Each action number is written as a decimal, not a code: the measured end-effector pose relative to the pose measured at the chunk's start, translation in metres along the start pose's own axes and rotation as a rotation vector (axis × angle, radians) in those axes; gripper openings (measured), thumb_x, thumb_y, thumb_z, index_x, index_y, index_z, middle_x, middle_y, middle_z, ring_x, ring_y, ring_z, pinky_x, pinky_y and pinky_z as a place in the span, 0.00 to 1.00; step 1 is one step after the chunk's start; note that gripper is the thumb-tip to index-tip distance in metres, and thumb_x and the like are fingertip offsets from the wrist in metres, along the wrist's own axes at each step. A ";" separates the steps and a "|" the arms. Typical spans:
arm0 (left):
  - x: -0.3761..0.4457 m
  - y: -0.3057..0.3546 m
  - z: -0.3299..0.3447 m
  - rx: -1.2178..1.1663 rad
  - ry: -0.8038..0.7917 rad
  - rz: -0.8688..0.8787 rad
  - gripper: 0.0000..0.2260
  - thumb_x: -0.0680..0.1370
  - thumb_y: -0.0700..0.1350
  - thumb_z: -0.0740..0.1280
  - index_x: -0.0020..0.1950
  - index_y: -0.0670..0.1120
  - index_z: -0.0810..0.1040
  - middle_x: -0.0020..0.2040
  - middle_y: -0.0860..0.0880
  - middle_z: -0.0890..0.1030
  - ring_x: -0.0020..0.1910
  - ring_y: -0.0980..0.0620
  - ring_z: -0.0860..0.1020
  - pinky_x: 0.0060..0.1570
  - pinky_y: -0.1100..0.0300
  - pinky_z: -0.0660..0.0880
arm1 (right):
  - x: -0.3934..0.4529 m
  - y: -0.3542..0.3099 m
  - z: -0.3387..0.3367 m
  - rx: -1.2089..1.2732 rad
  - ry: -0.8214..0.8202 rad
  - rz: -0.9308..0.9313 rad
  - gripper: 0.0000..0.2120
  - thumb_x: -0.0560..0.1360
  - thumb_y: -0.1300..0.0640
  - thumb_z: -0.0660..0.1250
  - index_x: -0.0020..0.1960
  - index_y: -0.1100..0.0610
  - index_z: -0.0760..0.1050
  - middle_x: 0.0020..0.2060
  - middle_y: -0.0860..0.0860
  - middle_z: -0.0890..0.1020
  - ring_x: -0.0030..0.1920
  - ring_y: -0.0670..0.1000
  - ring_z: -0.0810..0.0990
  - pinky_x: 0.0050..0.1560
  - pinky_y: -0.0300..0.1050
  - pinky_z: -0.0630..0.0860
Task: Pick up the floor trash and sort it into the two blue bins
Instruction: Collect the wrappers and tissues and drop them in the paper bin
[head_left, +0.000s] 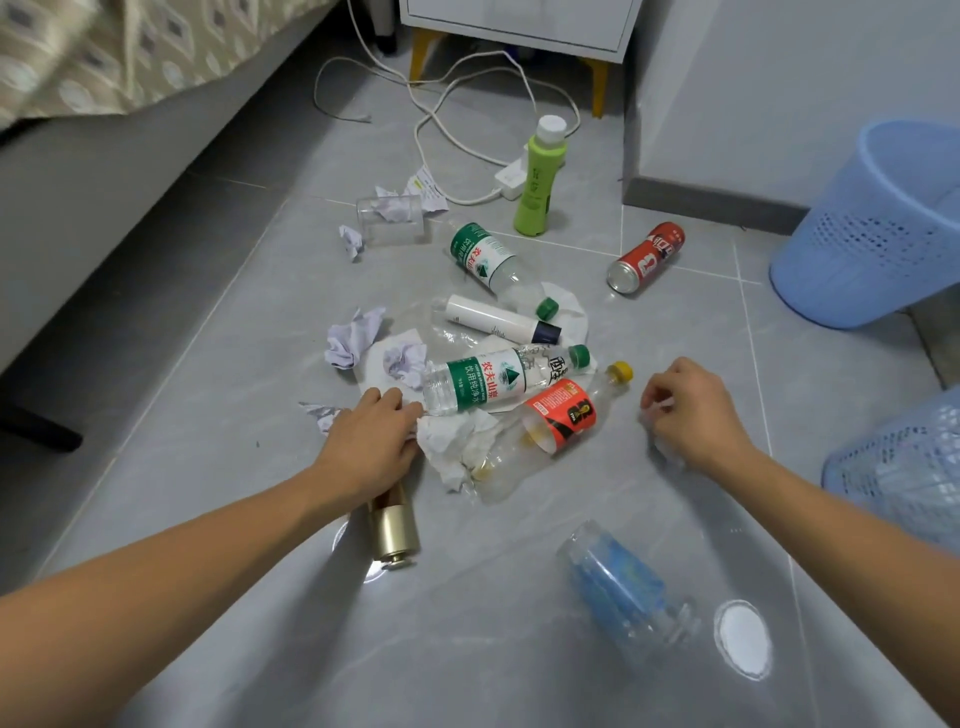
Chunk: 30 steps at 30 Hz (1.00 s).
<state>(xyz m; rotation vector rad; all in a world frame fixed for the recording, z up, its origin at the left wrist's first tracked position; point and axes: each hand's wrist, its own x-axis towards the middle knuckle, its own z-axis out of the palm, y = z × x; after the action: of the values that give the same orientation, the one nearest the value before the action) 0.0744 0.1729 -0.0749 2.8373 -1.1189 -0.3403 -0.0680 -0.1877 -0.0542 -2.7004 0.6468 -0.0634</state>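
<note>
Trash lies scattered on the grey tile floor. My left hand reaches down at the left edge of a crumpled white tissue, its fingers curled onto it, above a gold bottle. My right hand is pinched on a clear plastic scrap. Between the hands lie a green-label water bottle and an orange-label bottle. Farther off are a white tube, a second water bottle, a red can and an upright green bottle. One blue bin stands at the right, another blue bin nearer me.
Crumpled paper balls and a clear cup lie to the left. A clear bottle with blue inside and a white lid lie close to me. A bed runs along the left. White cables trail from a nightstand.
</note>
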 end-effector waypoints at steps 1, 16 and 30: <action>-0.002 -0.002 -0.003 -0.005 0.012 0.006 0.09 0.78 0.50 0.63 0.57 0.49 0.75 0.51 0.48 0.73 0.53 0.45 0.70 0.41 0.51 0.70 | -0.004 -0.002 -0.001 0.050 0.020 -0.033 0.09 0.68 0.69 0.74 0.39 0.56 0.82 0.41 0.51 0.74 0.43 0.55 0.78 0.47 0.48 0.78; -0.012 0.015 -0.078 -0.071 0.212 0.115 0.09 0.71 0.41 0.72 0.47 0.52 0.77 0.42 0.52 0.72 0.43 0.45 0.73 0.29 0.53 0.71 | -0.038 0.049 -0.007 -0.208 -0.244 0.116 0.21 0.74 0.49 0.71 0.65 0.44 0.70 0.61 0.52 0.68 0.61 0.61 0.68 0.58 0.54 0.76; 0.080 0.289 -0.207 -0.250 0.345 0.669 0.03 0.75 0.50 0.61 0.45 0.53 0.72 0.42 0.54 0.69 0.45 0.47 0.70 0.35 0.52 0.70 | -0.097 0.066 -0.235 -0.119 0.253 -0.120 0.14 0.76 0.52 0.69 0.61 0.47 0.72 0.50 0.48 0.69 0.50 0.52 0.73 0.46 0.52 0.76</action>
<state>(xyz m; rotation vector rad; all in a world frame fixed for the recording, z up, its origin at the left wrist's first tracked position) -0.0127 -0.0962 0.1549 2.0431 -1.6868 0.0560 -0.2133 -0.2781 0.1449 -2.8710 0.5743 -0.4153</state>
